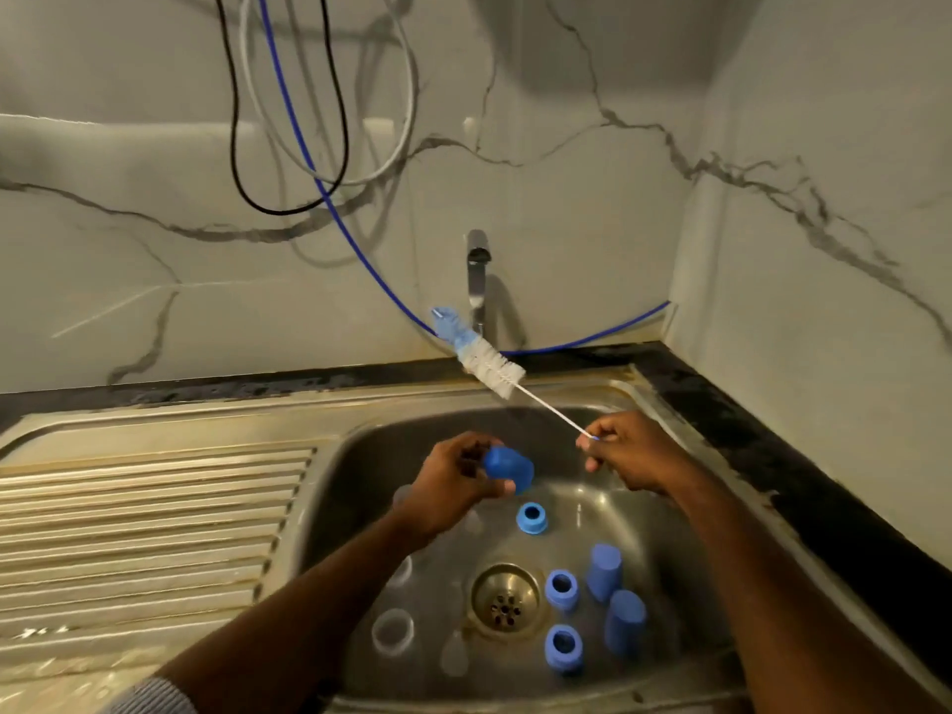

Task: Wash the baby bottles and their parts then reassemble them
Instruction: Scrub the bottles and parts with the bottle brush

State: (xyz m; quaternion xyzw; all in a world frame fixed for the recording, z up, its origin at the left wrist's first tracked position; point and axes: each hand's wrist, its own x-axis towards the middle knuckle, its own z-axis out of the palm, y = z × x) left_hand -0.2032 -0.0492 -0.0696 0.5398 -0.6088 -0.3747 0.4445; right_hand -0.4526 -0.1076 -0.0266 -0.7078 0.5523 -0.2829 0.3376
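My left hand (456, 479) grips a blue bottle cap (510, 468) over the steel sink (371, 445). My right hand (626, 456) pinches the thin white handle of a bottle brush (489, 365), whose white bristles and blue sponge tip point up toward the tap (477, 280). On the sink floor lie three blue screw rings (531, 517) (561, 589) (564, 649) and two blue caps (604, 572) (624, 623). Clear bottles (392, 631) and a clear teat (453, 657) lie at the left of the drain (506, 600), partly hidden by my left arm.
A ribbed steel drainboard (144, 523) lies left of the basin. A black countertop edge (772, 456) runs along the right. Black, white and blue cables (309, 162) hang against the marble wall behind the tap.
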